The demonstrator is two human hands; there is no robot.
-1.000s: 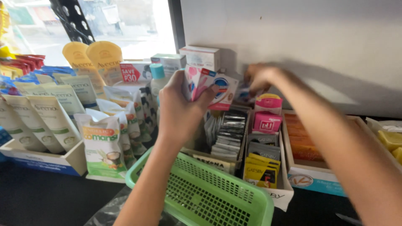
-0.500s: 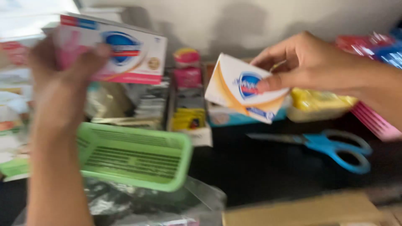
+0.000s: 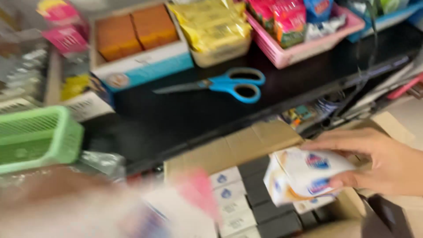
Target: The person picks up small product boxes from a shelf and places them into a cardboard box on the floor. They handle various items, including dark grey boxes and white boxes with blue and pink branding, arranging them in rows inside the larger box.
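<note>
Blue-handled scissors (image 3: 224, 83) lie on the dark surface (image 3: 176, 114) between a green basket (image 3: 37, 139), a tray of orange bars (image 3: 132, 42) and a pink basket (image 3: 304, 46).

one scissors (image 3: 224, 83), one green basket (image 3: 39, 136)

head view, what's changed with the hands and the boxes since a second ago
The right hand has come down from the shelf with a white box and holds it over the cardboard carton of boxes. The left hand, raised earlier, is now a low blur. The scissors and green basket stayed on the counter.
</note>
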